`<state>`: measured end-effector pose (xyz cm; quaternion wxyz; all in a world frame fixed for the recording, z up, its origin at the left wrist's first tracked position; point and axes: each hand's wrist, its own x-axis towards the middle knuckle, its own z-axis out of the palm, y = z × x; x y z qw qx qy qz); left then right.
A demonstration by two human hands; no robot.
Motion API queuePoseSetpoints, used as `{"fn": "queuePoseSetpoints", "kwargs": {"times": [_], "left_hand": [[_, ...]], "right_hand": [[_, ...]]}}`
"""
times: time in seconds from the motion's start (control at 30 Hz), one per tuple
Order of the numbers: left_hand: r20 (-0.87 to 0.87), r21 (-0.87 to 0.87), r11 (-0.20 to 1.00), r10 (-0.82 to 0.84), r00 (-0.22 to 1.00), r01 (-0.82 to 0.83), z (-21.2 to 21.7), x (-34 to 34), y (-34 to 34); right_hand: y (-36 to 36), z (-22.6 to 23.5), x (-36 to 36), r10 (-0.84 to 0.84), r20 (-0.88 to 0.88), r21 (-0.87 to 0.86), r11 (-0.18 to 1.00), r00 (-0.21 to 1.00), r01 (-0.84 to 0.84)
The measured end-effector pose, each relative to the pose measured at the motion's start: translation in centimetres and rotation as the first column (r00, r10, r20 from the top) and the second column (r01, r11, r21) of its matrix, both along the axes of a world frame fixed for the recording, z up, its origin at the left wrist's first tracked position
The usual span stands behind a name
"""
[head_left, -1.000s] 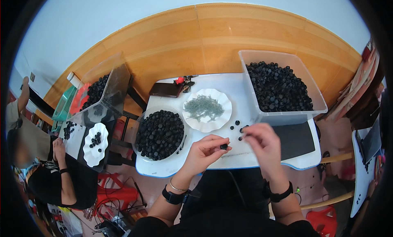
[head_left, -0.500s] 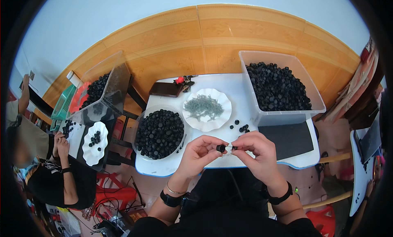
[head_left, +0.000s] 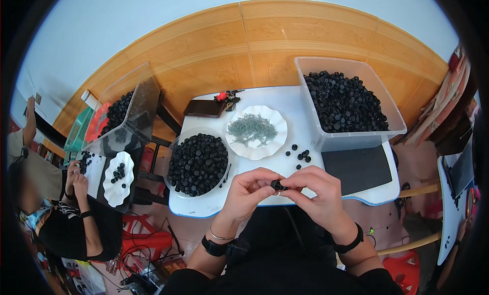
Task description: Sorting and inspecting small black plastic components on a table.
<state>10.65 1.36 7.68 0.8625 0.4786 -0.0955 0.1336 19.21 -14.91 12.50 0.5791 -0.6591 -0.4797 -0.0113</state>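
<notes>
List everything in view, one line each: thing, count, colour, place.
Small cap: one, black, pinched between both hands' fingertips.
Round bowl: one, clear, full of black caps, table left.
Scalloped plate: one, white, holding thin grey-green pieces, table centre.
Loose caps: several, black, on the table right of the plate.
Large bin: one, clear, heaped with black caps, table right.
Mat: one, black, in front of the bin.
Flat case: one, dark, table's far edge.
Table: one, white.
Co-worker: one, dark top, at the left with a similar bin and plate.
Left hand: one, grip on the cap.
Right hand: one, grip on the cap.
</notes>
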Motion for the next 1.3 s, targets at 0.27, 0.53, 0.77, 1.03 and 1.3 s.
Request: {"fn": "queuePoseSetpoints", "kwargs": {"times": [0.27, 0.53, 0.77, 1.03, 1.3], "left_hand": [[0.004, -0.002, 1.0, 0.009, 1.0, -0.009, -0.1, -0.1, -0.2], [0.035, 0.001, 1.0, 0.001, 0.999, -0.001, -0.2, -0.2, -0.1], [0.002, -0.058, 0.998, -0.016, 1.0, 0.016, -0.3, -0.3, -0.2], [0.023, -0.096, 0.994, -0.057, 0.998, 0.059, -0.7, -0.2, -0.3], [-0.076, -0.099, 0.99, -0.112, 0.991, 0.104, -0.4, -0.8, 0.0]], "right_hand": [[-0.3, -0.1, 0.2, 0.019, -0.02, -0.015, 1.0, 1.0, -0.02], [-0.3, -0.4, 0.0, 0.023, 0.023, -0.006, 1.0, 0.999, -0.023], [-0.3, -0.8, 0.1, 0.043, -0.015, -0.014, 0.999, 0.999, -0.044], [-0.3, -1.9, -0.1, 0.082, -0.233, 0.044, 0.996, 0.969, -0.074], [-0.5, -0.7, 0.2, 0.177, -0.268, -0.101, 0.972, 0.947, -0.21]]}}
